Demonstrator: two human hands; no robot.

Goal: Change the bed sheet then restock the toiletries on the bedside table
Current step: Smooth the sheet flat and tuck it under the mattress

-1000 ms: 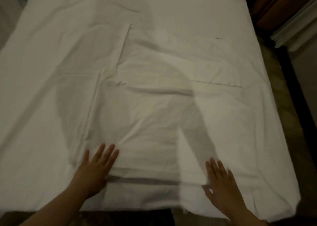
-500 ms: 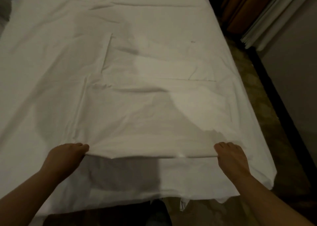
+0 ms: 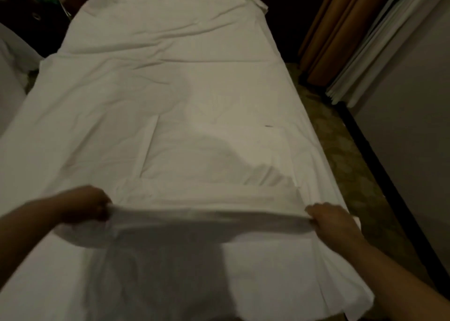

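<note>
Bed sheet (image 3: 194,106), white woven cloth, is spread over the bed lengthwise; a folded edge near the foot is lifted into a taut horizontal band, blurred. That edge is gripped by the left hand (image 3: 85,205) and right hand (image 3: 333,219), fingers curled round the fabric. Farther up, square fold creases and soft wrinkles are seen. Patterned carpet (image 3: 345,165) and pleated orange curtain (image 3: 341,26) are at right.

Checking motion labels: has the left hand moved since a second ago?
Yes. The left hand went from lying flat on the sheet to gripping its folded edge, lifted clear of the bed surface.
</note>
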